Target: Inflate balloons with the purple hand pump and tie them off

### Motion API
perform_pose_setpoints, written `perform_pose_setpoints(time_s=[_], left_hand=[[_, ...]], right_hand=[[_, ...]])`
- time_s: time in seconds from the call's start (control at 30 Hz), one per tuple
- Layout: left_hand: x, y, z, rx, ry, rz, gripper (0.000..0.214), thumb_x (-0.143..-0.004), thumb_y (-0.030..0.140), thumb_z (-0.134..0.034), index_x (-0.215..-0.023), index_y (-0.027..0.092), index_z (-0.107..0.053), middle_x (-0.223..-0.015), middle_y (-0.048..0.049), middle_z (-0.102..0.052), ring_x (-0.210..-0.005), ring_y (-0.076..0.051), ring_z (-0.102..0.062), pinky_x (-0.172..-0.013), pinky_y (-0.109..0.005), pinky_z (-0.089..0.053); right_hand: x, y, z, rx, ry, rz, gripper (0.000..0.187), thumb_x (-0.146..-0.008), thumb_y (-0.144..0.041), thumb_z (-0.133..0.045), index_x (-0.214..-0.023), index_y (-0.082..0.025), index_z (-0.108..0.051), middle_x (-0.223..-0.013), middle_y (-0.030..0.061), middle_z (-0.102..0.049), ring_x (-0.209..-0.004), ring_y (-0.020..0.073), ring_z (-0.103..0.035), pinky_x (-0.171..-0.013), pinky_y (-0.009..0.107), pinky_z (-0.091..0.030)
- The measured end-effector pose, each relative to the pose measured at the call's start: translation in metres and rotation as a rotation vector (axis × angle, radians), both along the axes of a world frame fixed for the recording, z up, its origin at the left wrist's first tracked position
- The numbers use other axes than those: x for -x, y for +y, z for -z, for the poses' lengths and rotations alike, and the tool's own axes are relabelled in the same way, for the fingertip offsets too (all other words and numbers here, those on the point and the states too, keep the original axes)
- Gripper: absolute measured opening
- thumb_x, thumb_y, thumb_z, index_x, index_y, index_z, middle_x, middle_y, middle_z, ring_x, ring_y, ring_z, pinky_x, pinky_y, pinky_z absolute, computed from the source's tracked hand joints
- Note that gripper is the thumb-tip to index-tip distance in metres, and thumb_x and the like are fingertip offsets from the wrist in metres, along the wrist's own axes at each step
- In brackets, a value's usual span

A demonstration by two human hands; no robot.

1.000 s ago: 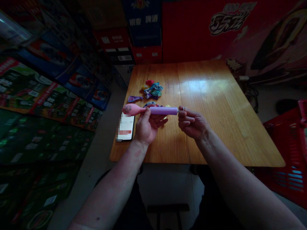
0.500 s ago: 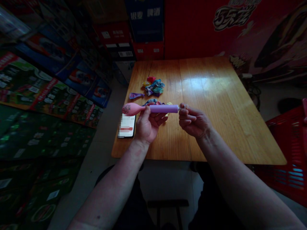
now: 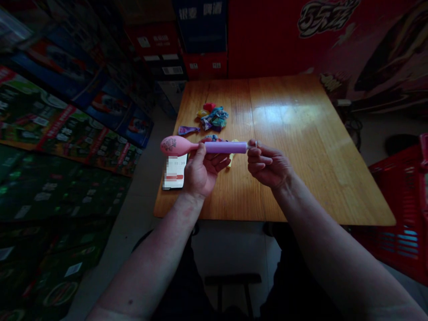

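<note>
A pink balloon (image 3: 174,145) with a dark printed pattern, partly inflated, sits on the left end of a purple balloon pump (image 3: 225,147). My left hand (image 3: 202,171) is closed around the pump's left end, its thumb pressed where the balloon's neck meets the nozzle. At the other end, my right hand (image 3: 269,164) grips the pump's pale handle, which is pushed close to the barrel. Both hands are above the wooden table (image 3: 301,178). Behind the pump lie several uninflated balloons (image 3: 214,118), a purple one (image 3: 188,129) apart from the pile. A yellow balloon (image 3: 233,159) shows partly below the barrel.
A phone (image 3: 174,174) with a lit screen lies at the table's left, partly behind my left hand. Stacked cartons (image 3: 73,120) line the left side. Red baskets (image 3: 401,223) stand at the right, and a small stool (image 3: 233,280) is below.
The pink balloon has grown larger and reaches further left. Both hands keep their hold on the pump. The whole view has shifted slightly.
</note>
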State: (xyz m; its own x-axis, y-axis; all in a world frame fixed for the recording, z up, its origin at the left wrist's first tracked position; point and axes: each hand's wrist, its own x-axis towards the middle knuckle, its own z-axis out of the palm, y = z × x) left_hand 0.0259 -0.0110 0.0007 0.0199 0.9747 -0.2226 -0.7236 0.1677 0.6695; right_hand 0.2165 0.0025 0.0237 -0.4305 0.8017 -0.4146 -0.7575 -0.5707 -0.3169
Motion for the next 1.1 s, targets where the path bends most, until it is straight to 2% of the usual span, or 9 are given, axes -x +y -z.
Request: perform_pose_setpoints(time_s=[0.1,0.23,0.33,0.5,0.67,0.83,0.97,1.1], left_hand=[[0.002,0.004,0.001,-0.005,0.005,-0.026,0.036,-0.102,0.044,-0.068,-0.13,0.022,-0.069,-0.118,-0.0134,-0.08,-0.108,-0.031,-0.079,-0.088,-0.041,-0.066],[0.018,0.01,-0.005,0.033,0.069,-0.092,0.029,-0.104,0.045,-0.065,-0.12,0.021,-0.073,-0.105,-0.0103,-0.082,-0.101,-0.028,-0.08,-0.078,-0.034,-0.067],[0.022,0.009,-0.008,0.0,0.079,-0.139,0.03,-0.105,0.045,-0.064,-0.123,0.023,-0.073,-0.104,-0.0086,-0.082,-0.097,-0.026,-0.08,-0.073,-0.031,-0.066],[0.006,0.0,-0.003,0.018,0.044,-0.015,0.038,-0.103,0.047,-0.066,-0.133,0.024,-0.068,-0.117,-0.0118,-0.081,-0.096,-0.027,-0.081,-0.074,-0.034,-0.066],[0.01,0.004,-0.002,0.016,0.052,-0.044,0.036,-0.103,0.045,-0.066,-0.13,0.02,-0.07,-0.111,-0.0124,-0.081,-0.093,-0.026,-0.081,-0.074,-0.031,-0.065],[0.025,0.009,-0.005,-0.003,0.046,-0.173,0.036,-0.101,0.046,-0.069,-0.126,0.02,-0.07,-0.102,-0.0085,-0.081,-0.088,-0.021,-0.081,-0.069,-0.023,-0.063],[0.012,-0.001,-0.002,0.013,0.048,-0.057,0.042,-0.098,0.051,-0.073,-0.129,0.023,-0.068,-0.113,-0.01,-0.081,-0.093,-0.024,-0.081,-0.07,-0.027,-0.065],[0.002,-0.003,0.001,0.018,0.062,-0.04,0.038,-0.099,0.05,-0.071,-0.125,0.022,-0.069,-0.113,-0.0102,-0.081,-0.092,-0.023,-0.081,-0.073,-0.028,-0.065]], right_hand=[[-0.001,0.001,-0.001,-0.015,-0.009,-0.005,0.037,-0.113,-0.016,-0.032,-0.093,-0.016,-0.063,-0.065,-0.0072,-0.057,-0.038,-0.0016,-0.029,-0.041,0.006,-0.036],[-0.02,0.001,-0.011,-0.032,-0.047,-0.013,0.042,-0.113,-0.016,-0.025,-0.093,-0.016,-0.062,-0.064,-0.0078,-0.057,-0.038,-0.0029,-0.029,-0.042,0.005,-0.033],[-0.024,0.001,-0.012,-0.082,-0.004,0.028,0.049,-0.114,-0.016,-0.017,-0.093,-0.016,-0.062,-0.064,-0.008,-0.057,-0.038,-0.004,-0.031,-0.043,0.004,-0.032],[-0.003,0.0,0.004,-0.069,0.035,-0.041,0.032,-0.112,-0.015,-0.035,-0.094,-0.016,-0.062,-0.065,-0.0073,-0.058,-0.038,-0.0024,-0.033,-0.042,0.007,-0.038],[-0.007,0.001,0.0,-0.073,0.0,-0.075,0.03,-0.111,-0.013,-0.037,-0.095,-0.016,-0.062,-0.067,-0.0065,-0.059,-0.039,-0.002,-0.035,-0.042,0.007,-0.04],[-0.024,0.001,-0.009,-0.121,-0.017,-0.024,0.038,-0.113,-0.015,-0.03,-0.095,-0.016,-0.063,-0.068,-0.0076,-0.058,-0.04,-0.0025,-0.036,-0.044,0.006,-0.038],[-0.011,0.001,0.004,-0.133,0.033,-0.071,0.02,-0.108,-0.015,-0.049,-0.095,-0.016,-0.063,-0.067,-0.0079,-0.06,-0.039,-0.0019,-0.034,-0.044,0.007,-0.04],[-0.001,0.001,0.012,-0.151,0.035,-0.102,0.015,-0.107,-0.015,-0.051,-0.097,-0.016,-0.063,-0.069,-0.0074,-0.061,-0.041,-0.0013,-0.036,-0.044,0.007,-0.041]])
